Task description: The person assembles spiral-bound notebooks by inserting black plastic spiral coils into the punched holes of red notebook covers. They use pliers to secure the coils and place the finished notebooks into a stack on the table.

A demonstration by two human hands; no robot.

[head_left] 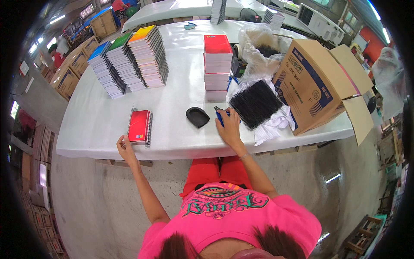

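A small red spiral notebook [139, 126] lies near the table's front edge, left of centre, with black wire coil showing along its sides. My left hand [126, 150] is at its lower left corner, fingers drawn together on the edge. Over to the right, my right hand [230, 129] is wrapped round blue-handled cutting pliers [221, 117], their dark jaws pointing away from me. Just left of the pliers sits a black horseshoe-shaped dish [198, 117]. A mat of black wire coils [256, 104] rests on white cloth [276, 126] beside my right hand.
Stacks of blue [108, 71], green [126, 62] and yellow-orange notebooks [148, 56] stand at the far left. A tall red-covered stack [217, 67] is beyond the dish. An open cardboard box [306, 88] and a plastic bag [258, 47] take up the right side.
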